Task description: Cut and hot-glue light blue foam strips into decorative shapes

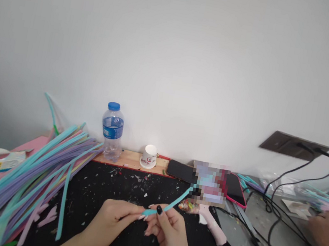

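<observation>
- The blue strip [182,197] is in front of the cup, on my side of it; it runs from my fingertips up and away to the right, into a pixelated patch.
- My left hand [111,219] has its thumb and fingers pinched closed on the near end of the strip.
- My right hand [173,232] pinches the strip just beside that, black-nailed thumb on top, the other fingers loosely curled.
- Beneath my hands, the black mat [114,188] spreads out in front of the cup, dotted with small bits.
- The cup [150,155], white and upright, stands near the wall.
- Right of the cup lie a dark phone [179,170] and, farther over, a pink-edged phone [236,190].
- A pale pink glue gun [214,228] lies to the cup's right and nearer me.
- Left of the cup stands a blue-capped bottle [112,133]; beyond it, a heap of coloured strips [44,169].
- Far right of the cup are black cables [273,227], a wall socket [294,146] and another person's hand [327,234], blurred.
</observation>
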Available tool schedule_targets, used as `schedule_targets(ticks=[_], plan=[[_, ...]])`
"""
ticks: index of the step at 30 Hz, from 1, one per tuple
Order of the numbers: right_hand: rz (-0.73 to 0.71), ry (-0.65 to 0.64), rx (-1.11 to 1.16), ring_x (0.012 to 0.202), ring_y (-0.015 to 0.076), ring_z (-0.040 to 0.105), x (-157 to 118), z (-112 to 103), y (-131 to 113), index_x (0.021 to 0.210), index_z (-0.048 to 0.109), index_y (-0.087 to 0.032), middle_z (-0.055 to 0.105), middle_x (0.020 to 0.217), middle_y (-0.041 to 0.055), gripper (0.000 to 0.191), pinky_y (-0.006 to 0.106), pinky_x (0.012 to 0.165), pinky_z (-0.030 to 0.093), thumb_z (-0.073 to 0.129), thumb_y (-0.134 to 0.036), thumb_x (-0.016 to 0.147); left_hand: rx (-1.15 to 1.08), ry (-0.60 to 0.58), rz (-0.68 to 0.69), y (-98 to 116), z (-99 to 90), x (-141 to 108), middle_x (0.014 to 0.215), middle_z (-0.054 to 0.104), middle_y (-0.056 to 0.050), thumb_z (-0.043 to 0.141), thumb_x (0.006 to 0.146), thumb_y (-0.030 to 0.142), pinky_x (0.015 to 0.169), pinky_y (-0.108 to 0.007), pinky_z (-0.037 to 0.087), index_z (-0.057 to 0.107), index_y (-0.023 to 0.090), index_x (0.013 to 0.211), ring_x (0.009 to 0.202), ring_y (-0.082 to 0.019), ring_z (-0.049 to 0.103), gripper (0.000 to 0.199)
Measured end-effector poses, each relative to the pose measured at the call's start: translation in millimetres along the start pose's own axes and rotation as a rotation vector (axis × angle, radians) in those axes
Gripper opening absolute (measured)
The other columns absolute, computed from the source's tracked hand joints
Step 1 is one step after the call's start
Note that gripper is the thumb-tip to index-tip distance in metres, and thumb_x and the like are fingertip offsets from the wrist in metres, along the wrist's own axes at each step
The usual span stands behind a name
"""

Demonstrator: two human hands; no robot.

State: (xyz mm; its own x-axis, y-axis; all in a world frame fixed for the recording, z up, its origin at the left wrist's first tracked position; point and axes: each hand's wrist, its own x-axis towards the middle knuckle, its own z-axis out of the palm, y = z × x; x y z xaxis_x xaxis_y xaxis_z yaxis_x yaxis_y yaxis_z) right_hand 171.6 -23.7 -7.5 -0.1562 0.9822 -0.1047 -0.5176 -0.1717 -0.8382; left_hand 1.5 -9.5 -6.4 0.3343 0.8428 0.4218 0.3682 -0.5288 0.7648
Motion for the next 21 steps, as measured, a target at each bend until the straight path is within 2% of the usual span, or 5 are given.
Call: schedule_targets(ticks=[7,14,21], plan=[[-0.011,0.055,-0.066,0.05,0.0096,0.057,0.4,1.3,-1.2,0.08,0.069,-0.011,0.067,0.062,0.0049,0.023,0.02,0.049,0.047,0.073,-0.031,0.072,0.013,-0.001,-0.027,1.7,-0.7,2.2,0.08,0.076,0.003,0.061,0.08,0.014,0.068,-0.016,0.051,0.073,0.023,0.083,0.07,-0.013,0.07,0.015],[-0.043,0.062,-0.108,0.046,0.0079,0.054,0.3,-2.2,-0.2,0.076,0.066,-0.013,0.067,0.061,0.0029,0.019,0.018,0.046,0.044,0.072,-0.03,0.072,0.02,0.02,-0.056,-1.3,-0.4,2.0,0.085,0.075,0.002,0.064,0.079,0.015,0.069,-0.017,0.051,0.07,0.023,0.091,0.073,-0.014,0.07,0.016],[-0.042,0.062,-0.071,0.048,0.0077,0.052,-0.1,-0.1,-1.6,0.074,0.067,-0.013,0.066,0.06,0.0026,0.018,0.018,0.047,0.043,0.072,-0.029,0.072,0.073,0.052,0.04,-2.5,-0.6,1.8,0.082,0.074,0.002,0.064,0.079,0.015,0.069,-0.015,0.05,0.069,0.022,0.087,0.072,-0.013,0.069,0.012]])
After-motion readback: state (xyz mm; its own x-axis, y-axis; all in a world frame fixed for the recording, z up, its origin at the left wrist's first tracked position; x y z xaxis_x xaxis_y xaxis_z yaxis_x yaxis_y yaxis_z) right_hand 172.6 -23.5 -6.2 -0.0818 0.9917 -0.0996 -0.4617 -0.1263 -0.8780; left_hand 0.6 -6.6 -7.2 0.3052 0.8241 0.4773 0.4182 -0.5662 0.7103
